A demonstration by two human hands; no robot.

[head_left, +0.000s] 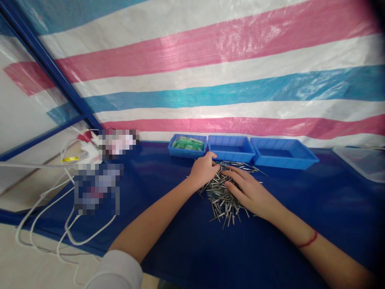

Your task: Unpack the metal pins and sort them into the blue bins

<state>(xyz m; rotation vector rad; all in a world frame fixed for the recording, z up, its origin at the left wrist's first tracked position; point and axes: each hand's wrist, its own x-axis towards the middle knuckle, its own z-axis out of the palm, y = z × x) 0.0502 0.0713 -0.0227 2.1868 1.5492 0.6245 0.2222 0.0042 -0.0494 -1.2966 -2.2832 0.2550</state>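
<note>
A loose heap of thin metal pins, silvery and pointing every way, lies on the dark blue tabletop. My left hand rests at the heap's upper left edge with its fingers curled; whatever they may hold is hidden. Over the right side of the same heap, my right hand has its fingers stretched out and spread, touching the pins. Just behind the hands stands a blue bin with ribbed walls. Some pieces in the heap look greenish or clear, too small to name.
Left of the middle bin, another blue bin holds green packets. A third blue bin stands to the right, near a clear plastic container. White cables and blurred items lie left. Striped sheeting hangs behind.
</note>
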